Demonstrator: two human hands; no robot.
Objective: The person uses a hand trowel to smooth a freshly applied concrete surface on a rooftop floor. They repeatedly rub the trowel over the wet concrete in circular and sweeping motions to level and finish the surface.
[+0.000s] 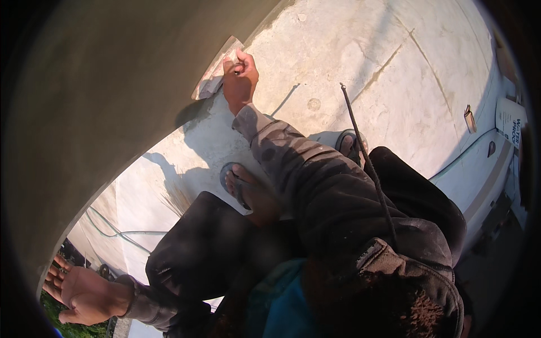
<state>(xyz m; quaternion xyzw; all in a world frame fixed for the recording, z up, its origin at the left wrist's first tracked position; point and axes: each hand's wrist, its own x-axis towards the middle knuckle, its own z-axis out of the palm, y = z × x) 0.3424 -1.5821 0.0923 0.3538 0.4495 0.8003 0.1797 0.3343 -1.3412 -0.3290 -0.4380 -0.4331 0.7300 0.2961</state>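
A flat trowel [217, 70] lies pressed against the grey wall [112, 84] right where it meets the concrete floor [366, 62], its blade angled into the corner, likely for smoothing there. The right hand [239, 76] has a closed grip on its handle. The left hand [84, 293], fingers spread open and holding nothing, rests flat on the wall, seemingly as a brace while the person squats in sandals [239, 188].
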